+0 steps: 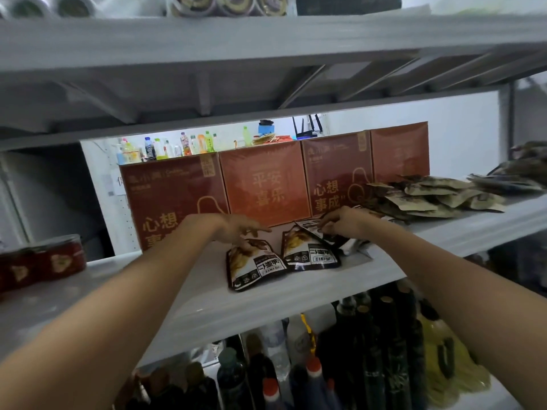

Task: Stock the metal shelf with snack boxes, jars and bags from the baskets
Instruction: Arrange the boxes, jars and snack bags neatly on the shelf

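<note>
On the white metal shelf (pixel 207 300) lie dark snack bags with white labels. My left hand (pixel 239 230) rests with loosely spread fingers on the top of the left bag (pixel 254 269). A second bag (pixel 310 251) lies just right of it. My right hand (pixel 343 221) pinches the top of a third dark bag (pixel 334 236) that overlaps more bags behind. Several red boxes (pixel 266 184) with gold characters stand in a row at the back of the shelf.
A red jar (pixel 41 261) lies at the shelf's left end. A heap of tan bags (pixel 438 196) fills the right end. Bottles (pixel 370 350) crowd the shelf below. Another shelf (pixel 266 42) hangs close overhead with rolls on top.
</note>
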